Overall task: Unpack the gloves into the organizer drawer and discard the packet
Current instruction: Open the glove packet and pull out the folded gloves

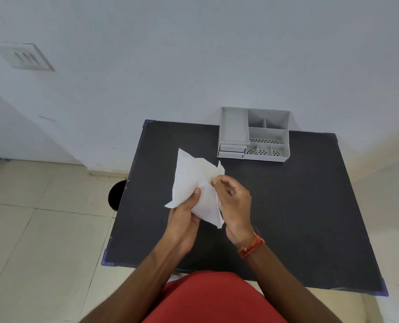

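Both hands held a white paper packet in the air above the middle of the black desk, nearer its left edge than its right. The left hand gripped the packet from below and from the left, its thumb pressed flat on the front face and its fingers hidden behind the paper, so the packet's bulk rose up and away from that grip toward the far side of the desk. The right hand closed on the packet's right side, thumb and forefinger pinched together on a crumpled, torn-looking flap near the top right, the other fingers curled loosely. A thin edge of white hung down along the right palm. Whether any glove showed at the opening could not be told.

A red-orange thread band sat on the right wrist. The grey organizer stood against the desk's far edge, well apart from the hands, with its two small drawers at the front left looking shut. A dark round bin showed on the floor just beyond the desk's left edge.
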